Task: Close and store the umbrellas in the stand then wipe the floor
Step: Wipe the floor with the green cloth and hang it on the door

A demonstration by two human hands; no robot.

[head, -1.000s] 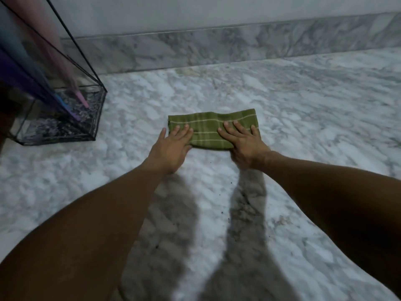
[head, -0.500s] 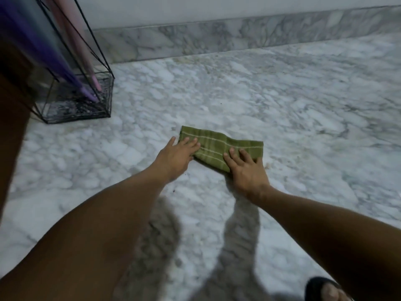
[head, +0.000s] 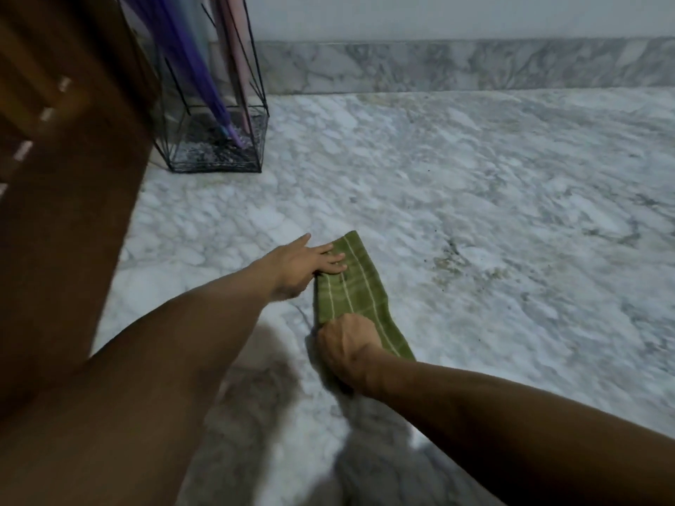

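On marble floor [head: 475, 213], soft, limp cloth [head: 350, 286] is pressed by flat left hand [head: 303, 264], gripped near-end by curled right hand [head: 347, 345]; best held flat.

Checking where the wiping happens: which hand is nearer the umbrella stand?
Left. The left hand presses the green cloth's far end, on the side toward the umbrella stand. The right hand is on the near end, farther away.
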